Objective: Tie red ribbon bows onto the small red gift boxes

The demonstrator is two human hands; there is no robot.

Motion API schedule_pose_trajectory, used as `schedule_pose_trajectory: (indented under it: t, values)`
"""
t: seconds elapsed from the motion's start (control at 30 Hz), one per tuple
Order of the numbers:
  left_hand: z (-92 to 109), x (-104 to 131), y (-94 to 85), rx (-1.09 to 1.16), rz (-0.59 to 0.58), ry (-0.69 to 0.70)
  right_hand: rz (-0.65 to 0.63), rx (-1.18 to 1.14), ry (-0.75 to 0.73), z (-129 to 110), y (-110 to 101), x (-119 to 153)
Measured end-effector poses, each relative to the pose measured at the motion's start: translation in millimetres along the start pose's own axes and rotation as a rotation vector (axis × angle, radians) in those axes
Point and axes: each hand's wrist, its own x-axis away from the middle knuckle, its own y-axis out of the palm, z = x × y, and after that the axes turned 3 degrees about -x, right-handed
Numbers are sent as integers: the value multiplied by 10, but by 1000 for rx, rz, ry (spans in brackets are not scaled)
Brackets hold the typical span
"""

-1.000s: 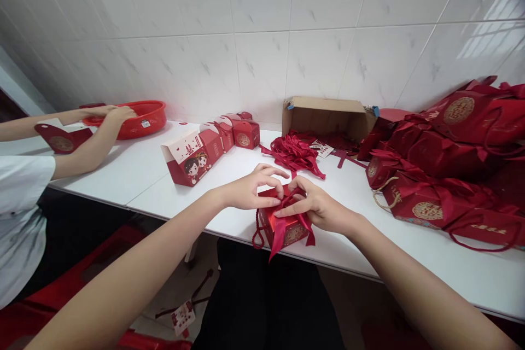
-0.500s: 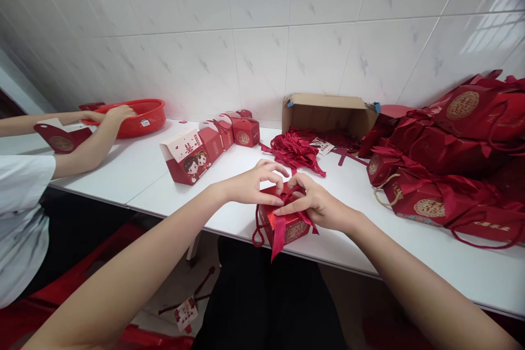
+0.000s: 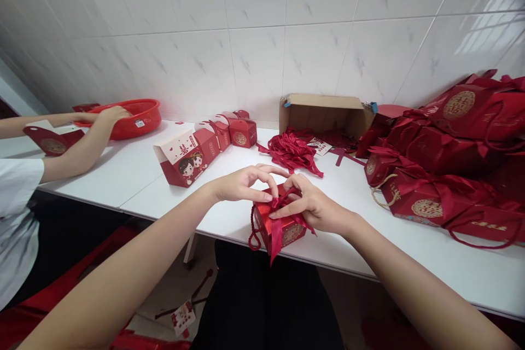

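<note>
In front of me at the table's near edge stands a red gift box with a gold emblem and a twisted cord handle on its left side. A dark red ribbon lies over its top, one end hanging down the front. My left hand pinches the ribbon at the knot from the left, thumb against fingers. From the right, my right hand grips the ribbon too, its index finger stretched along the box top. The fingers partly hide the knot.
Several red boxes stand in a row at left. Loose ribbons lie before an open cardboard box. Ribboned boxes are piled at right. A co-worker's hand reaches into a red basin.
My left fingertips have come down onto the ribbon at the knot. The right hand keeps its grip. The whole view has shifted slightly.
</note>
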Motion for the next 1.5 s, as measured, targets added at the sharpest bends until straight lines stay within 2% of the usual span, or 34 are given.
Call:
schedule_pose_trajectory:
  t: [0.17,0.4,0.77,0.97,1.13,1.33,1.5]
  values:
    - [60,14,-49,-155,-43,-3,2,-9,-13,2,-6,10]
    - [62,20,-43,-393,64,-54,5,-25,1,21,16,21]
    - [57,40,-18,-170,8,-48,20,3,-13,-11,3,0]
    - [54,17,32,-362,76,-62,14,-28,23,11,29,19]
    - [37,12,108,-270,99,-81,23,-15,24,23,37,21]
    - [58,35,91,-183,237,-90,16,-27,31,26,18,21]
    - [59,22,259,31,392,-146,25,4,19,21,10,13]
